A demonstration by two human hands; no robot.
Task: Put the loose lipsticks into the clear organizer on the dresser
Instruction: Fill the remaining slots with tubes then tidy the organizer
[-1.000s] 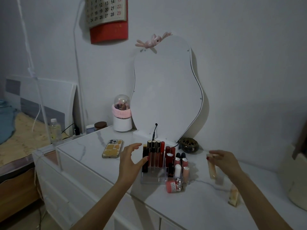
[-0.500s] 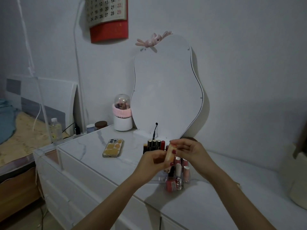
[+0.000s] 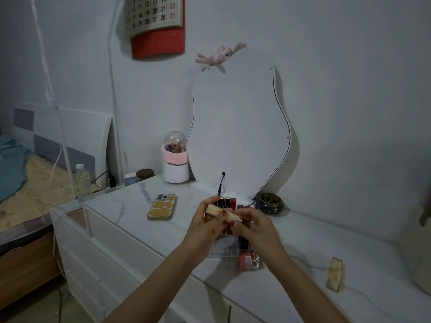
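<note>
We see a white marble-patterned dresser [image 3: 130, 213] carrying a phone [image 3: 162, 207], a clear organizer [image 3: 227, 251] of lipsticks, a wavy mirror [image 3: 240, 127] and a white pot [image 3: 175, 174]. Near the right edge lies a loose beige lipstick [image 3: 335, 274], well apart from a dark round dish [image 3: 269, 203] beside the mirror

Just two bare forearms coming up from the bottom of the shot, no sleeves, no watch, no bracelets or rings that I can make out. The slim left hand with dark red polished nails [image 3: 205, 226] shows the polish best, with one glossy red nail on the thumb and another lower down on a fingertip. The slim right hand with its knuckles facing the camera [image 3: 257, 226] mostly shows its back, so its nails are hard to see apart from a pale glint at one fingertip.
</note>
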